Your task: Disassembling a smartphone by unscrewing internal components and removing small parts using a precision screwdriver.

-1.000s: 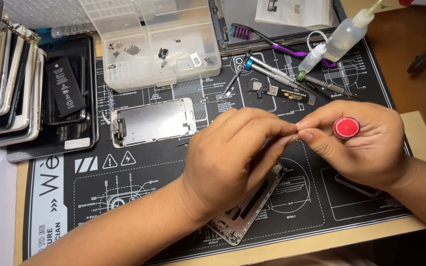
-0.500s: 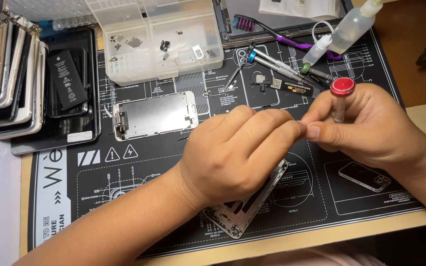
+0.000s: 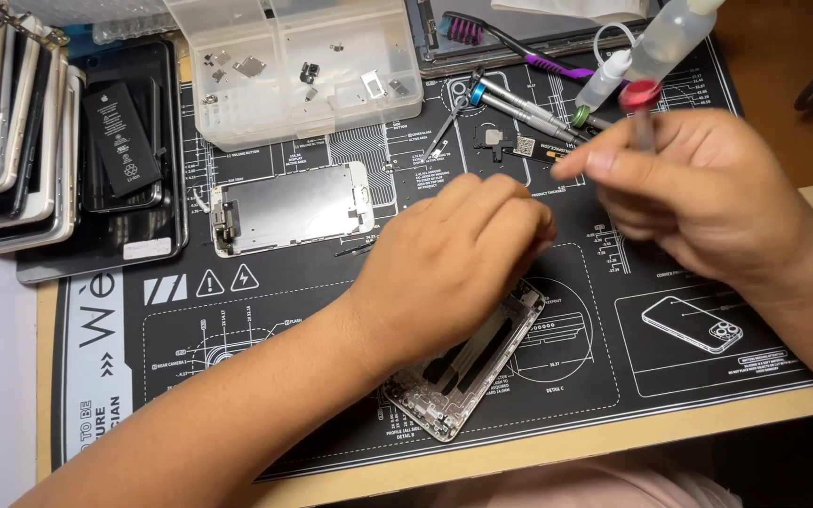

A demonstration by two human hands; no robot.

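Note:
My left hand (image 3: 458, 259) rests curled, palm down, on an opened phone frame (image 3: 468, 367) lying on the black repair mat (image 3: 265, 310); whether its fingertips pinch anything is hidden. My right hand (image 3: 698, 193) hovers above the mat to the right, blurred, gripping a thin screwdriver with a red cap (image 3: 641, 99). The two hands are apart. A detached phone screen with a metal back plate (image 3: 289, 207) lies on the mat left of my left hand.
A clear plastic parts box (image 3: 294, 66) with small metal pieces stands at the back. Stacked phone bodies and a black battery (image 3: 119, 136) lie at the left. More screwdrivers (image 3: 519, 103), a purple brush (image 3: 510, 42) and squeeze bottles (image 3: 642, 52) sit at the back right.
My right hand has drawn away from my left hand, up and to the right, carrying the red-capped screwdriver. My left hand stays on the phone frame.

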